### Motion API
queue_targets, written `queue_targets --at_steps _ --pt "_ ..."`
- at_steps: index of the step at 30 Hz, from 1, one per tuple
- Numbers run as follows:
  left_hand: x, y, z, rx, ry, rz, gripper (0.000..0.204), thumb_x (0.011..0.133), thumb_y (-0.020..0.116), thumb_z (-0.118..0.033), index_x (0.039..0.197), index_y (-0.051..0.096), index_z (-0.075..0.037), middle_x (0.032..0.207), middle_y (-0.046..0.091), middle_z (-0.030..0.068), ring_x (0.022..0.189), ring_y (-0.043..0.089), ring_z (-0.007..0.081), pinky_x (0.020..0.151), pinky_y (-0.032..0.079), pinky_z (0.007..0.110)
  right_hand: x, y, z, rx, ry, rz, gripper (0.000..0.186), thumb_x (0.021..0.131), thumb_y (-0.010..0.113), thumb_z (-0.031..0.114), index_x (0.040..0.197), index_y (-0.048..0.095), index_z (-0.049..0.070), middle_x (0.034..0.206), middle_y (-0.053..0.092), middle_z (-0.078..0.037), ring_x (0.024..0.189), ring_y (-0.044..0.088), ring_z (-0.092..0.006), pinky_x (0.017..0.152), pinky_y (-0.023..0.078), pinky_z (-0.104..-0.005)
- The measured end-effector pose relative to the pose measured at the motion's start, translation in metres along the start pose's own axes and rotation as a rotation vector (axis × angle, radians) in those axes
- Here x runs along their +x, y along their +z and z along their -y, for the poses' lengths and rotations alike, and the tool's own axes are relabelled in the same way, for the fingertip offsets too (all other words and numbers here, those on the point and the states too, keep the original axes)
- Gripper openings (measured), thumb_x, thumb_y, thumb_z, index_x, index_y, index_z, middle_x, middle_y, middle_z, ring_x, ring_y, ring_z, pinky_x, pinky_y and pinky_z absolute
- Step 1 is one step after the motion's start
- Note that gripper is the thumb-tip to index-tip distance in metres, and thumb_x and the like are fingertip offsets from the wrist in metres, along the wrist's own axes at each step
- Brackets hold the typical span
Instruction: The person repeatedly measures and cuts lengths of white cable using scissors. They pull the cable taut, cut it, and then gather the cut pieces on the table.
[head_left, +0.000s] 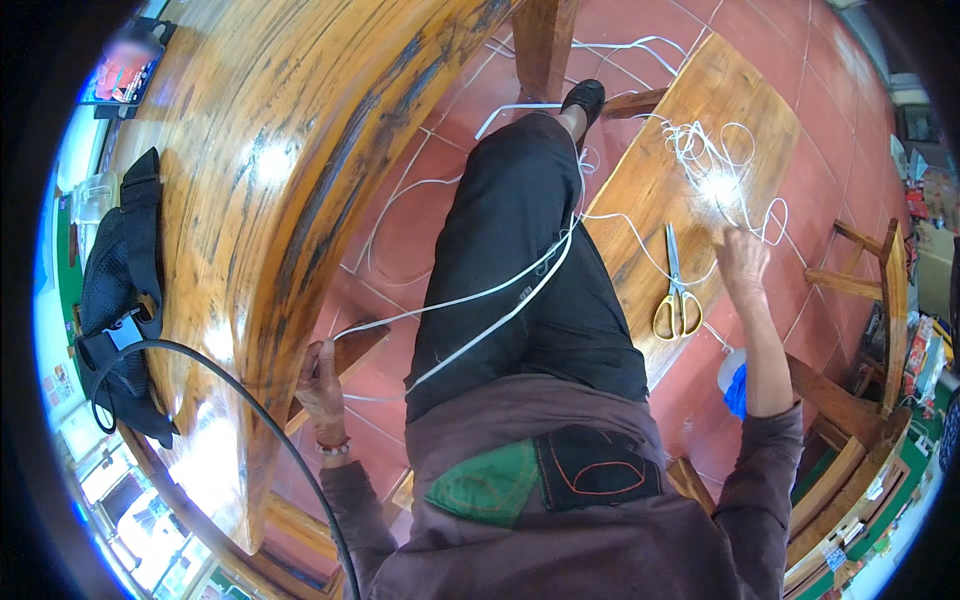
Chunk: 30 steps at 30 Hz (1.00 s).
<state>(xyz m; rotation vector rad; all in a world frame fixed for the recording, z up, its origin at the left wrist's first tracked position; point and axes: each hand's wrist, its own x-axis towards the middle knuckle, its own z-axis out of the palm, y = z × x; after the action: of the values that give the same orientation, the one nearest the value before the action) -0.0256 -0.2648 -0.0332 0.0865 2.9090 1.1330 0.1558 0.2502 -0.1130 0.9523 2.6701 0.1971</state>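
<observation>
Step in hand, apparently: untangling white cord [450, 300], strung across the black trousers [500, 200] and heaped on the wooden bench [740, 90] near the scissors [677, 285]. Left hand [320, 385]: fingers pinched on a strand. Right hand [743, 262]: fingers curled, grip indeterminable. Next move likely requires freeing slack. Glare obscures part of the heap.

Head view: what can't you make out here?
Head view, right hand: fingertips hidden by the hand itself; grip unclear.
Head view, phone screen: blurred, small.
Head view, cord tangle: overlapping strands and glare hide individual paths.
Head view, blue-and-white object: partly behind the right forearm.
</observation>
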Motion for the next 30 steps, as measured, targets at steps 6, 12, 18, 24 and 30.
queue_targets --at_steps 6,12,18,24,30 --pt "0.001 0.002 -0.011 0.018 0.038 0.039 0.015 0.081 0.059 -0.012 0.083 0.061 0.002 0.085 0.061 0.0069 0.078 0.054 0.0144 0.073 0.043 0.029 0.011 -0.088 0.088 0.188 -0.338 -0.535 0.041 0.059 0.056 -0.003 0.099 0.054 0.005 0.096 0.051 -0.007 0.062 0.059 -0.0207 0.052 0.048 -0.0314" --pt "0.003 0.003 -0.011 0.155 -0.008 0.081 0.015 0.081 0.06 -0.012 0.081 0.061 0.003 0.084 0.061 0.007 0.077 0.053 0.0122 0.07 0.042 0.026 0.019 -0.106 0.126 0.786 -0.405 -0.271 0.027 0.076 0.056 0.007 0.103 0.056 0.002 0.094 0.059 -0.013 0.065 0.061 -0.0233 0.058 0.05 -0.0316" --pt "0.006 0.008 -0.003 0.037 -0.045 0.108 0.015 0.08 0.06 -0.012 0.084 0.061 0.003 0.086 0.061 0.0104 0.076 0.054 0.0133 0.065 0.043 0.028 0.03 -0.081 0.146 1.163 -0.391 0.143 0.015 0.079 0.059 0.01 0.089 0.064 0.0 0.082 0.064 -0.014 0.064 0.06 -0.0189 0.061 0.048 -0.0298" --pt "0.015 0.033 -0.079 0.354 0.333 0.007 0.014 0.079 0.057 -0.006 0.091 0.062 -0.001 0.093 0.059 0.0141 0.086 0.057 0.0234 0.074 0.044 0.032 -0.006 -0.11 0.156 1.236 -0.528 -0.04 0.009 0.072 0.056 0.002 0.077 0.062 -0.002 0.066 0.059 -0.016 0.055 0.058 -0.0215 0.052 0.045 -0.0311" --pt "0.008 0.076 -0.193 -0.198 0.537 0.446 0.022 0.079 0.054 -0.004 0.1 0.056 0.002 0.09 0.059 0.0163 0.082 0.058 0.0321 0.067 0.047 0.033 -0.039 -0.145 0.166 1.108 -0.744 -0.223 0.009 0.068 0.054 -0.003 0.077 0.058 -0.003 0.062 0.054 -0.015 0.054 0.055 -0.0275 0.051 0.044 -0.0306"
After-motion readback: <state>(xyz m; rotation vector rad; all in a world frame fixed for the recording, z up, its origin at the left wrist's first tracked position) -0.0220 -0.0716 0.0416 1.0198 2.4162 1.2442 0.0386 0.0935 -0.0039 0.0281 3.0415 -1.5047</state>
